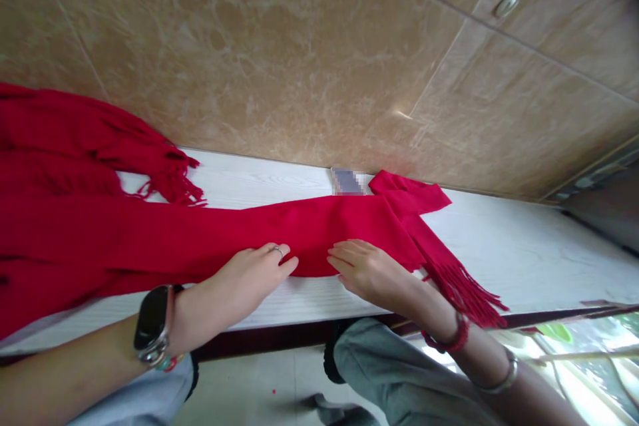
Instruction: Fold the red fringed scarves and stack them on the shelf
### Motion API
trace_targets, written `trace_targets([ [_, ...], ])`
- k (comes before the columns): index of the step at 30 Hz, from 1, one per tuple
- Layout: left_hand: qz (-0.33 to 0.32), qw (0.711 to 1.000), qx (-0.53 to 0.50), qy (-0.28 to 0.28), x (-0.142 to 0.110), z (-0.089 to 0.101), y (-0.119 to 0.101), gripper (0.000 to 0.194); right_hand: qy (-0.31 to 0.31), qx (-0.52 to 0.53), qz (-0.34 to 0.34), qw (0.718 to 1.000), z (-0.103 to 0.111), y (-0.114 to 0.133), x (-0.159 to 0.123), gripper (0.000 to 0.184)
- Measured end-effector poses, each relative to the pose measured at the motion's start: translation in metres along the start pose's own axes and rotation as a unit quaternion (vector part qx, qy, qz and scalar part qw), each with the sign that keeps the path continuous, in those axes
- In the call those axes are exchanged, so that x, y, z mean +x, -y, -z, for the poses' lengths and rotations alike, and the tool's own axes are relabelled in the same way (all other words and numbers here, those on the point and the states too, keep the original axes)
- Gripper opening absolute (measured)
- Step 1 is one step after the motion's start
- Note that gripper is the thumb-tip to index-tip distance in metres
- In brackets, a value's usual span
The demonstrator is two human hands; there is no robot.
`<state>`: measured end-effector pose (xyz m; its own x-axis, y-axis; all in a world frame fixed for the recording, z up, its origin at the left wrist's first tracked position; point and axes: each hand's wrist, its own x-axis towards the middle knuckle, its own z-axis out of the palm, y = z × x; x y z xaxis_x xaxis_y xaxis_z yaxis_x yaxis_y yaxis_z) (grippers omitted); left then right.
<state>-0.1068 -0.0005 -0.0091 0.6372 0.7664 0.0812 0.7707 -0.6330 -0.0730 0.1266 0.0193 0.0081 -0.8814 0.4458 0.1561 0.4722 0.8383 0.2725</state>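
A long red scarf (309,226) stretches across the white tabletop, its right part folded over, with a fringed end (466,289) hanging towards the front edge. My left hand (262,269), wearing a ring, rests on the scarf near its front edge, the thumb apart from the fingers. To the right, my right hand (367,269) lies on the same cloth with its fingers stretched out and pointing left. A gap of scarf separates both hands, and neither is closed on the cloth.
More red fringed cloth (64,146) is heaped at the left. A small rectangular item (348,182), partly blurred, lies by the brown marbled tiled wall (279,60). The white tabletop (519,246) continues to the right. Below its front edge are legs and floor.
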Motion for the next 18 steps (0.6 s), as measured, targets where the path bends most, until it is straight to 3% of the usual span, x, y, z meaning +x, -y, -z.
trace_targets([
  [9,0.058,0.997,0.055,0.009,-0.012,0.011,0.009,0.052,0.064,-0.028,-0.014,0.997,0.002,0.012,0.033,0.017],
  [15,0.159,0.983,0.091,0.026,-0.033,0.029,0.032,0.047,0.056,-0.03,-0.033,0.997,-0.003,0.02,0.051,0.011],
  [18,0.214,0.969,0.112,0.056,-0.05,0.039,0.045,0.042,0.048,-0.006,-0.034,0.998,0.001,0.012,0.053,0.008],
])
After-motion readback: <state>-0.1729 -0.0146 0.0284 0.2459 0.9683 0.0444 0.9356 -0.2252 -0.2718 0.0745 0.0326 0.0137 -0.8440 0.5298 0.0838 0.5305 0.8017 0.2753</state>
